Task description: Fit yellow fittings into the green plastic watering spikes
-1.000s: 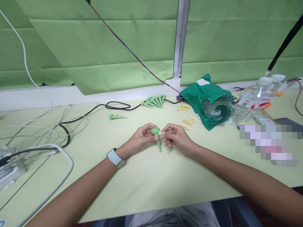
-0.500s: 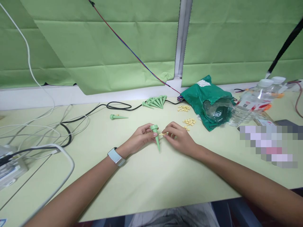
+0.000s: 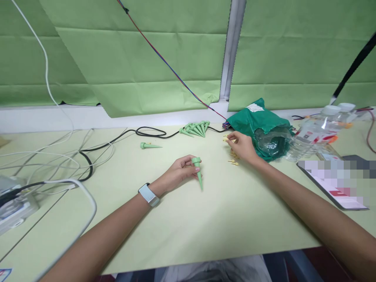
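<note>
My left hand (image 3: 183, 171) is closed around a green plant watering spike (image 3: 198, 172), its wide cap up and its tip pointing down, just above the table. My right hand (image 3: 242, 145) reaches over the small yellow plastic pegs (image 3: 233, 162), thumb and fingers pinched at the far pile. Yellow bits show at its fingertips; the palm hides part of the piles. Another green spike (image 3: 150, 145) lies on its side to the left. Several more green spikes (image 3: 196, 128) lie fanned together at the back.
A torn green plastic bag (image 3: 246, 117) lies behind my right hand, beside clear water bottles (image 3: 319, 125). A flat device with a blurred screen (image 3: 329, 184) rests at the right. Cables (image 3: 88, 164) tangle over the left side of the table (image 3: 182, 231).
My right hand has left the spike, where it held a yellow peg to its side, and moved away and right to the yellow piles. My left hand still holds the spike.
</note>
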Demonstrator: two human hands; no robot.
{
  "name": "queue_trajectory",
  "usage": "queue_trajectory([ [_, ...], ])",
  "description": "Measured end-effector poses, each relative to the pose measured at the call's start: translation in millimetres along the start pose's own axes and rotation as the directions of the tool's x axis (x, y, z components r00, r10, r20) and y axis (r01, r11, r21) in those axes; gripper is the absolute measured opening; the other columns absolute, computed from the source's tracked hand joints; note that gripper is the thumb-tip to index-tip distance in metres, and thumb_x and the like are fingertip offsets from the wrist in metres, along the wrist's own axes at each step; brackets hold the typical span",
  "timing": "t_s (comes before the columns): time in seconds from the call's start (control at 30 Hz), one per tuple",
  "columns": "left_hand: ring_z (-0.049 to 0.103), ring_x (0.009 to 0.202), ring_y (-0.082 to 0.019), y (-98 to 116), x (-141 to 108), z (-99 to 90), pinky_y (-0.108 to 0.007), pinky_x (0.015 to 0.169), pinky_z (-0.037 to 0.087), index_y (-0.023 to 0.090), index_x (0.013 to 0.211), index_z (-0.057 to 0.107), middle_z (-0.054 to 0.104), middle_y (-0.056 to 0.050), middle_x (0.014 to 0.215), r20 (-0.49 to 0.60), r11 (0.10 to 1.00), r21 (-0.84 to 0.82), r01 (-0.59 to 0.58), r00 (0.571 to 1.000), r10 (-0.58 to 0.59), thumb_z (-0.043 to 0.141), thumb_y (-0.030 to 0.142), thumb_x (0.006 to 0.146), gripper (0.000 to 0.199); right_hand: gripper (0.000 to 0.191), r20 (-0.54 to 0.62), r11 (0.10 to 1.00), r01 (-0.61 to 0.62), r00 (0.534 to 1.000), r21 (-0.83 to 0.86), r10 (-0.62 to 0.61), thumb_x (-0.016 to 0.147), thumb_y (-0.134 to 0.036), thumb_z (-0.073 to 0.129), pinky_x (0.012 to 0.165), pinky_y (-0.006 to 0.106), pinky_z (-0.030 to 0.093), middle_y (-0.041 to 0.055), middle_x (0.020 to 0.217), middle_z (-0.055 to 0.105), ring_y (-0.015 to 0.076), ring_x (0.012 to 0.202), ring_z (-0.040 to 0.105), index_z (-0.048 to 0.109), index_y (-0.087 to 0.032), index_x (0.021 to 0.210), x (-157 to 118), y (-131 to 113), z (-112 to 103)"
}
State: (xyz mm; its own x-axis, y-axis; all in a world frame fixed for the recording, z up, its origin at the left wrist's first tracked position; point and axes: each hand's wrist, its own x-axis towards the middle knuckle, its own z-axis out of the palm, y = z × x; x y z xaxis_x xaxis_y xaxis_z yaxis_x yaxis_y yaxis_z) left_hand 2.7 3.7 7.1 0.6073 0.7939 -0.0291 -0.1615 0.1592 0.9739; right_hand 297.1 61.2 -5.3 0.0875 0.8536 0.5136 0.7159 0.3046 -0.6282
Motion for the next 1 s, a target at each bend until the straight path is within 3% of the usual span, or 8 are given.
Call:
queue_trajectory([
  [0.13, 0.061, 0.078, -0.013, -1.2, -0.1, -0.4, -0.029, 0.075, 0.052, 0.016, 0.096, 0.065, 0.057, -0.001, 0.088, 0.011, 1.0, 0.001, -0.004, 1.0, 0.004, 0.079, 0.023, 0.08, 0.022, 0.016, -0.013, 0.974, -0.007, 1.0, -0.226, 0.004, 0.084, -0.024, 0.062, 0.078, 0.03, 0.045, 0.008, 0.097, 0.075, 0.0218, 0.087, 0.066, 0.076, -0.018, 0.09, 30.7, 31.5, -3.1],
  [0.23, 0.061, 0.078, -0.013, -2.8, 0.2, -2.0, -0.029, 0.076, 0.052, 0.017, 0.098, 0.065, 0.057, -0.001, 0.086, 0.023, 1.0, 0.012, -0.002, 1.0, 0.002, 0.078, 0.023, 0.082, 0.022, 0.018, 0.0, 0.949, -0.027, 1.0, -0.315, 0.028, 0.083, -0.022, 0.062, 0.08, 0.03, 0.045, 0.0085, 0.095, 0.073, 0.0213, 0.088, 0.064, 0.078, -0.017, 0.09, 39.4, 43.3, 0.3],
  [0.6, 0.061, 0.078, -0.014, -4.4, 1.0, -3.0, -0.03, 0.076, 0.052, 0.017, 0.097, 0.067, 0.06, -0.002, 0.085, 0.0, 1.0, 0.007, -0.001, 1.0, 0.001, 0.08, 0.026, 0.079, 0.024, 0.021, 0.001, 0.909, -0.098, 0.994, -0.406, 0.108, 0.083, -0.031, 0.063, 0.066, 0.029, 0.04, 0.0095, 0.093, 0.072, 0.0215, 0.082, 0.062, 0.079, -0.019, 0.09, 36.8, 50.2, 13.5],
  [0.8, 0.059, 0.078, -0.013, -3.7, 0.0, -3.3, -0.029, 0.077, 0.053, 0.016, 0.098, 0.066, 0.057, -0.002, 0.086, 0.012, 1.0, 0.008, -0.006, 1.0, 0.006, 0.078, 0.025, 0.082, 0.022, 0.022, -0.002, 0.922, -0.091, 0.995, -0.376, 0.097, 0.086, -0.028, 0.059, 0.066, 0.028, 0.04, 0.0079, 0.094, 0.074, 0.0205, 0.083, 0.063, 0.077, -0.019, 0.096, 29.8, 35.9, 12.7],
  [1.0, 0.063, 0.08, -0.015, -2.3, -0.1, 0.2, -0.036, 0.081, 0.056, 0.018, 0.1, 0.063, 0.058, -0.002, 0.09, -0.028, 0.998, -0.065, -0.012, 1.0, 0.01, 0.08, 0.024, 0.079, 0.027, 0.021, 0.142, 0.98, 0.099, 0.987, -0.175, -0.075, 0.087, -0.025, 0.057, 0.069, 0.029, 0.043, 0.007, 0.092, 0.074, 0.0194, 0.078, 0.064, 0.075, -0.019, 0.094, 4.8, -17.5, 12.0],
])
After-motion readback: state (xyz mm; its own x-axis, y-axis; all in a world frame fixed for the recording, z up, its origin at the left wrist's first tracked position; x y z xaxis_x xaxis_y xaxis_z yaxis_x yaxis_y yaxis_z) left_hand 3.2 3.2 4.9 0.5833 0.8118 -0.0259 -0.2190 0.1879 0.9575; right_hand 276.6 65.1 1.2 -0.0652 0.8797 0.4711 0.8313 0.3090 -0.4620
